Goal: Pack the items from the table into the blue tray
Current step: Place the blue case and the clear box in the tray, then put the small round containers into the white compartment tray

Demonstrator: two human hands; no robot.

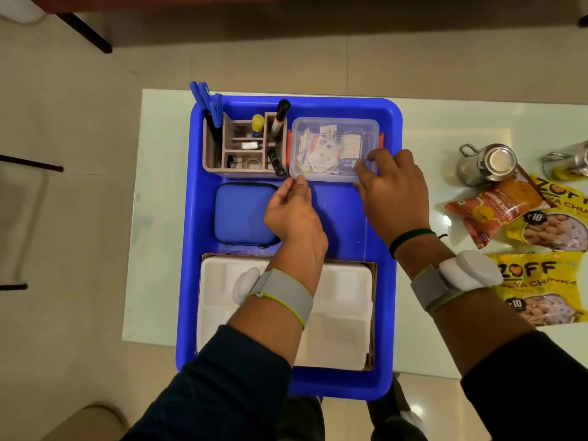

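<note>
The blue tray (386, 313) lies on the white table (429, 132). In its far right corner sits a clear plastic box (331, 138) with orange clips, full of small packets. My left hand (291, 208) pinches the box's near left corner. My right hand (389, 189) grips its near right corner. A pinkish desk organiser (241, 148) with pens stands at the far left of the tray. A blue zip case (238, 214) lies in front of it. White foam trays in a cardboard box (343, 323) fill the near end.
On the table right of the tray lie two steel containers (486, 163), an orange snack packet (490, 208) and yellow soya chunk packets (541, 281). Dark table legs (86, 30) and tiled floor lie beyond the table's far and left edges.
</note>
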